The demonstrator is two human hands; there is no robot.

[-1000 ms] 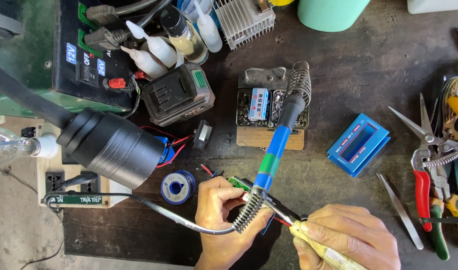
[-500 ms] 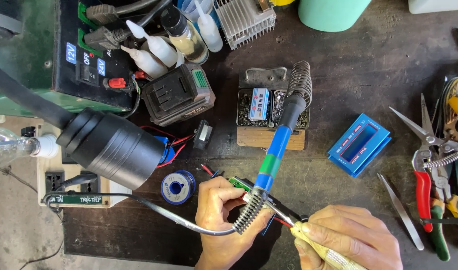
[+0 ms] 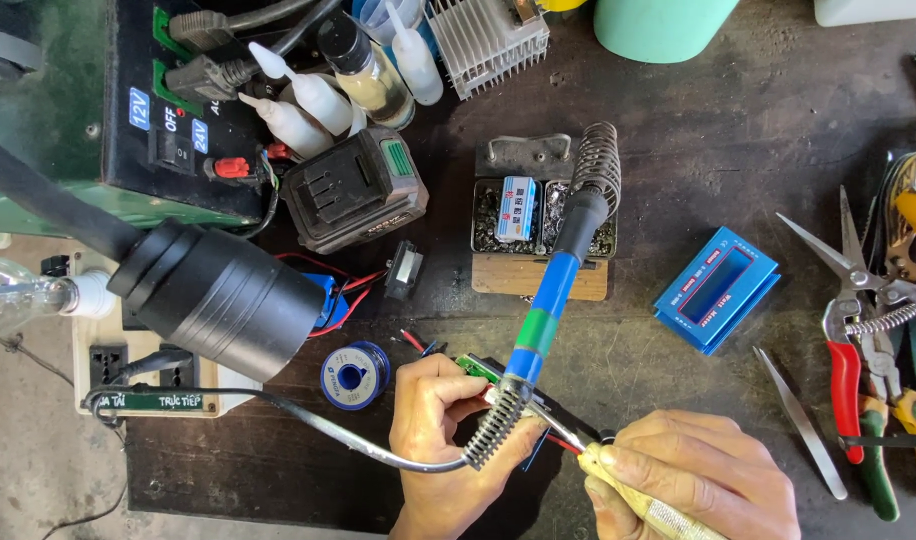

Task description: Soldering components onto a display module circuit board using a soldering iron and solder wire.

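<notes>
Currently left hand (image 3: 448,440) pinches small green circuit board (image 3: 475,368); right hand (image 3: 693,480) fisted round yellow-handled tool (image 3: 643,500), long axis pointing up-left toward board.

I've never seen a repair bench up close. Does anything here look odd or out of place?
One thing: the soldering iron sits in its coil stand, but its cable end lies across the left hand and the small green circuit board it holds.

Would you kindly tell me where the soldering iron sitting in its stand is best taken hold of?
Probably by the blue-and-green handle of the soldering iron, coming from the near right. The hot tip sits inside the coil holder, and the cord's spring end lies against the left hand, so the mid-handle is the free, cool part.
</notes>
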